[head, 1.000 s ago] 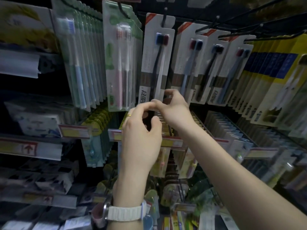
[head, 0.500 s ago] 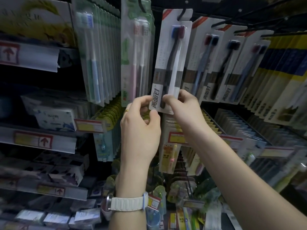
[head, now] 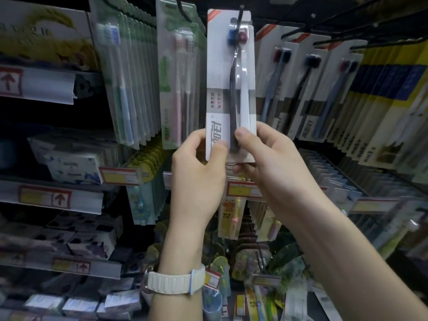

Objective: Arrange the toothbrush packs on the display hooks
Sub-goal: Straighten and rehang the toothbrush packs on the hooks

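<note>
Both hands, left hand [head: 196, 167] and right hand [head: 271, 163], pinch the toothbrush pack [head: 228, 89] at its bottom edge; pack now hangs straighter than before.

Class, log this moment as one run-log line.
left hand: holds toothbrush pack | right hand: holds pack | pack: top at hook

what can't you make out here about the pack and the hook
Head view only:
- Whether the white toothbrush pack is threaded on the display hook: the hole is hidden.
- Its lower edge: covered by the left hand and right hand.
- Price tags: print blurred.
</note>
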### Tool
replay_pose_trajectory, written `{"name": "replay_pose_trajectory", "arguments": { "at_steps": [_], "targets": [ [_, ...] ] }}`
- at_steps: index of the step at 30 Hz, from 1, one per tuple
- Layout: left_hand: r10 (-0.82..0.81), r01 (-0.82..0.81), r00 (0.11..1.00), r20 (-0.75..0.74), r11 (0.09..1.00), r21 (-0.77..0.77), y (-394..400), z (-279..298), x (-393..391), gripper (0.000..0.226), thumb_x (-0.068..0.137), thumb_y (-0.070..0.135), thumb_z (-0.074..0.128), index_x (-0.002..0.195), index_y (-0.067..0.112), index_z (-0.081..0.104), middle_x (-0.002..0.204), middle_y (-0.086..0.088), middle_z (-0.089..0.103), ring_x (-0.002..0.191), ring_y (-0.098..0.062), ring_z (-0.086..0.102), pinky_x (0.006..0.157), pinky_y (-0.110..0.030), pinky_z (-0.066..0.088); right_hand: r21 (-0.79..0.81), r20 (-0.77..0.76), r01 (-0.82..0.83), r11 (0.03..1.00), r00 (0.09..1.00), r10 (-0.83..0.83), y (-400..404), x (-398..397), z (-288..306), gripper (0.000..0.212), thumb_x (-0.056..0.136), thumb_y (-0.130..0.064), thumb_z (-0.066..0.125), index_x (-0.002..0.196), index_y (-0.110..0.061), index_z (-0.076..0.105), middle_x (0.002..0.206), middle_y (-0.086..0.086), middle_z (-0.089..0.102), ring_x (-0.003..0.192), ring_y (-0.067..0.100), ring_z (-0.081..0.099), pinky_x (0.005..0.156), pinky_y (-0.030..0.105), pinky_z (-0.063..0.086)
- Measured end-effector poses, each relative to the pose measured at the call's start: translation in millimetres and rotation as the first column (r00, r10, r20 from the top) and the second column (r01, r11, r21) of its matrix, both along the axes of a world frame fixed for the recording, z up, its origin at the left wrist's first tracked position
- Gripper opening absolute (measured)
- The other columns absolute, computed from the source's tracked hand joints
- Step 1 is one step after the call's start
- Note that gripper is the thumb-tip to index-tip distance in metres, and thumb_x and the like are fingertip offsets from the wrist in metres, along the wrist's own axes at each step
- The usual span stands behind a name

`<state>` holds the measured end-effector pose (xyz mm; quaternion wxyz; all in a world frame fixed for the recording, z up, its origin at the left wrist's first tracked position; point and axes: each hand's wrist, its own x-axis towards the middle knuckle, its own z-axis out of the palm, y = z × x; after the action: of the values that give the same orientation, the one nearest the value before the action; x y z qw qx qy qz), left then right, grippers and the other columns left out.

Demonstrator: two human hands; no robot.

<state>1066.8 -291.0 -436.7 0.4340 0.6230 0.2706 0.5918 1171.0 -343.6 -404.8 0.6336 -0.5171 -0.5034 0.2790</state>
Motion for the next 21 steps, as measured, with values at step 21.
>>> {"name": "replay_pose_trajectory", "arguments": {
  "at_steps": [21],
  "targets": [
    [-0.018,0.039,0.994,0.111,0.98,-0.195,-5.1,-0.9,13.7,0.022,0.093,0.007,0.049,0.089,0.019,0.068,0.091,-0.01,0.074,0.083,-0.023,0.068,0.071,-0.044,0.055,0.073,0.085,0.019,0.997,0.996,-0.025,-8.1,0.4,-25.4,0.017,0.102,-0.013,0.055,0.113,-0.016,0.067,0.106,0.007,0.074,0.102,0.026,0.069,0.089,0.048,0.057]
  ]
}}
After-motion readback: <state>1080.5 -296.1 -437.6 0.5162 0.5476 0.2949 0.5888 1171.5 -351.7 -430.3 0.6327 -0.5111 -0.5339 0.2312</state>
